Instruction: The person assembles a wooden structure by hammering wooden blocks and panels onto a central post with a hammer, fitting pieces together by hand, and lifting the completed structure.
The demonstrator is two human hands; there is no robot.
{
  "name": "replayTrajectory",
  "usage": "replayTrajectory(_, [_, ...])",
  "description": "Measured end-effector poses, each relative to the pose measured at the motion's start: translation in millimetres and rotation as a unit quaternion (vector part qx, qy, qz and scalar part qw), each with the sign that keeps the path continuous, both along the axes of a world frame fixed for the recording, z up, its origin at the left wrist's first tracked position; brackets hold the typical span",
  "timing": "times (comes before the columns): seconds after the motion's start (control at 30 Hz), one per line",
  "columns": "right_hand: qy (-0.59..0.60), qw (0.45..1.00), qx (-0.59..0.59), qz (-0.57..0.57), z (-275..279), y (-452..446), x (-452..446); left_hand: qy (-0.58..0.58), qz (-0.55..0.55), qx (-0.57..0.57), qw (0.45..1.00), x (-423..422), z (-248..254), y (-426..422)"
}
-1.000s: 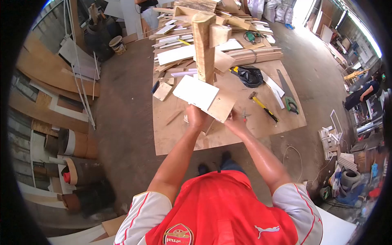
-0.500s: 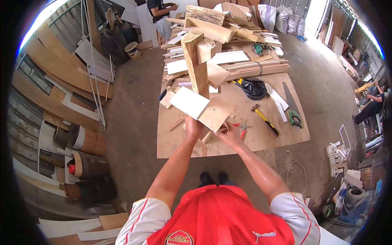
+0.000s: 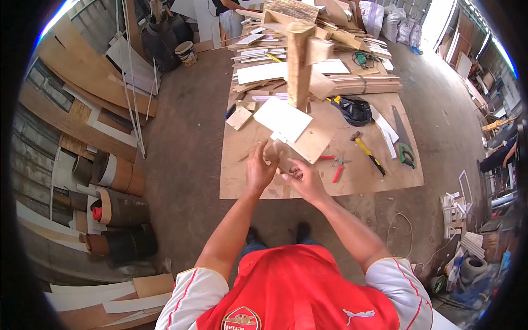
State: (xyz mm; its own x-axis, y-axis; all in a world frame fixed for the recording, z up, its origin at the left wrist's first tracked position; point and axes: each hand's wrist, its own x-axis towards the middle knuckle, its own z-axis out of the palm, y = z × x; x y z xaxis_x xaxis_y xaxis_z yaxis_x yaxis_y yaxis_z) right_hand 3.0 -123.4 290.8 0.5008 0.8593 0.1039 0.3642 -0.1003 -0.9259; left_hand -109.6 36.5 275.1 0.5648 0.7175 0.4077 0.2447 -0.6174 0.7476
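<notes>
Left hand [image 3: 259, 168] has slid from beneath the wooden post-and-board assembly [image 3: 298, 91], now just beyond the fingers; whether it or the right hand [image 3: 306, 181] grips anything is unclear. Red-handled pliers [image 3: 337, 161] lie rightward.

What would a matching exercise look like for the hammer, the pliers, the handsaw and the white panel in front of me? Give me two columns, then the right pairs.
Things:
1. Hammer
2. Pliers
3. Handsaw
4. White panel

Colours or places:
A. Green handle
B. By the lower end of the thick wooden post
C. Yellow and black handle
D. Red handles

Right pairs: 1-C, 2-D, 3-A, 4-B.
</notes>
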Motion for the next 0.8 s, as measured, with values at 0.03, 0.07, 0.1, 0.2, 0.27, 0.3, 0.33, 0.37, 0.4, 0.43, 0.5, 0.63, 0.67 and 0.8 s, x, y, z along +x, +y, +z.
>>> replayTrajectory(0.03, [0.000,1.000,0.009,0.004,3.2,7.8,-9.6,-0.004,0.003,-0.006,1.000,-7.8,1.8,3.9])
replayTrajectory(0.07, [0.000,1.000,0.019,0.006,5.0,17.2,-20.7,-0.008,0.005,-0.011,1.000,-16.7,3.5,9.0])
replayTrajectory(0.1, [0.000,1.000,0.028,0.008,6.5,28.5,-32.5,-0.007,0.005,-0.022,1.000,-26.5,5.4,16.3])
replayTrajectory(0.2, [-0.016,0.999,0.038,-0.003,10.8,69.9,-66.6,-0.008,-0.002,-0.052,0.999,-57.1,5.1,49.4])
replayTrajectory(0.27, [-0.020,0.998,0.047,-0.024,4.2,100.0,-87.9,-0.014,-0.010,-0.071,0.997,-74.6,-2.6,76.3])
replayTrajectory(0.3, [-0.023,0.998,0.051,-0.034,-0.4,115.7,-97.1,-0.012,-0.014,-0.054,0.998,-81.6,-6.3,91.0])
replayTrajectory(0.33, [-0.019,0.997,0.053,-0.043,-4.5,130.2,-105.0,-0.010,-0.017,-0.038,0.999,-87.9,-10.2,104.3])
replayTrajectory(0.37, [-0.014,0.997,0.055,-0.051,-8.9,143.8,-112.0,-0.007,-0.020,-0.022,1.000,-93.3,-13.9,116.6])
replayTrajectory(0.4, [-0.008,0.997,0.057,-0.059,-13.7,156.2,-117.4,0.000,-0.023,-0.029,0.999,-97.5,-16.7,128.7])
replayTrajectory(0.43, [0.003,0.996,0.055,-0.064,-18.8,168.1,-122.3,0.009,-0.028,-0.037,0.999,-101.9,-18.7,141.5])
replayTrajectory(0.5, [0.027,0.995,0.055,-0.077,-30.4,193.2,-127.5,0.024,-0.037,-0.058,0.997,-107.4,-25.3,165.4])
replayTrajectory(0.63, [0.079,0.986,0.038,-0.143,-73.1,257.8,-123.5,0.030,-0.028,-0.165,0.985,-94.7,-50.7,220.0])
replayTrajectory(0.67, [0.092,0.981,0.034,-0.168,-89.0,277.8,-119.1,0.030,-0.018,-0.208,0.978,-89.0,-58.2,232.8])
replayTrajectory(0.8, [0.102,0.966,-0.041,-0.234,-121.4,350.5,-90.9,-0.014,0.017,-0.375,0.927,-63.4,-79.9,292.1])
